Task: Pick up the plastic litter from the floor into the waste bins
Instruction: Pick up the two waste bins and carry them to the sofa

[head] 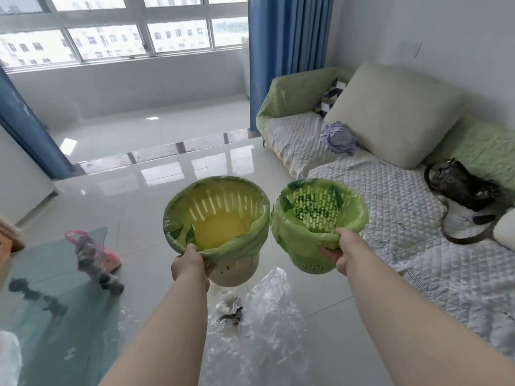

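I hold two small waste bins in the air, each lined with a green plastic bag. My left hand (192, 264) grips the near rim of the white bin (217, 218). My right hand (341, 253) grips the near rim of the green bin (317, 215). Both bins look empty inside. Below them on the tiled floor lies a large sheet of clear plastic (267, 324) with a small dark scrap (234, 313) on it.
A glass table (55, 296) at the lower left carries a pink bag (94, 252). A sofa (404, 190) with a quilted cover, a cushion and a black handbag (465, 188) fills the right side. Blue curtains and a window are beyond.
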